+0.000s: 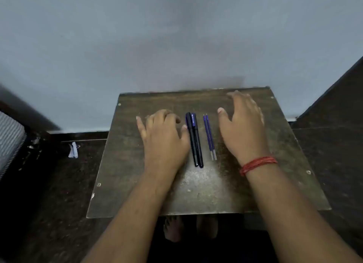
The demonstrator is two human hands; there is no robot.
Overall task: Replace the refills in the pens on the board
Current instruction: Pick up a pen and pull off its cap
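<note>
Two capped dark pens [194, 140] lie side by side in the middle of the worn brown board [206, 188], caps pointing away from me. Just to their right lie two thin blue refills [209, 137], also side by side with tips pointing away. My left hand [164, 137] rests on the board left of the pens, its thumb almost touching the nearest pen, fingers loosely bent and holding nothing. Right of the refills my right hand [242, 125] hovers flat with fingers spread, empty, a red thread around its wrist.
The board's far edge meets a grey wall [176, 36]. A crumpled white scrap [73, 150] lies on the dark floor to the left, and striped fabric [9, 141] shows at the left edge. My bare feet [173, 228] are under the board's near edge.
</note>
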